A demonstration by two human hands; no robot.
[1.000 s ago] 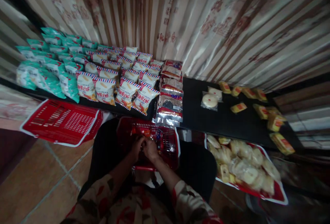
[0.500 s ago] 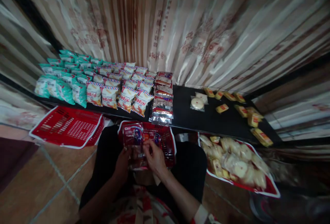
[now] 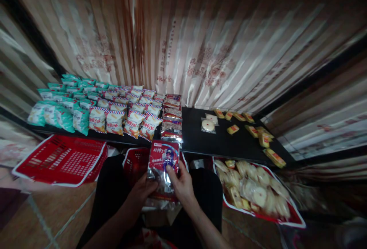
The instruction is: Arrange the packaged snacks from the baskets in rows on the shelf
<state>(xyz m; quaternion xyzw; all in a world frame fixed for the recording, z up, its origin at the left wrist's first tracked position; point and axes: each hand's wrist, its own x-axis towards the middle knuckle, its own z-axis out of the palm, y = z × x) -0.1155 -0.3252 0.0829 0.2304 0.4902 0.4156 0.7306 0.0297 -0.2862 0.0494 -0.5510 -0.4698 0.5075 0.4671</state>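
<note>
While the dark red packet (image 3: 161,161) is grasped at its left side by the left hand (image 3: 141,188) and at its right side by the right hand (image 3: 182,184), with the right thumb laid on the printed front, it is held up at the red basket (image 3: 133,163) between the legs, just nearer than the black table (image 3: 197,142). For a sound hold, the 2 sides should be pinched evenly and the front left flat, since the slick wrapper would probably slip or crease if it were squeezed hard at 1 corner. The far edge is best kept clear of the row of similar packets (image 3: 172,127) on the table, so that nothing is nudged.

Much of the basket is covered by the packet and the hands, so its contents cannot be made out, nor can it be told whether its rim is touched. Most of the fingers behind the packet are hidden, and whether 1 packet or more is held cannot be told. The smaller print is blurred in the dim light, and the forearms are cut off at the near edge.
</note>
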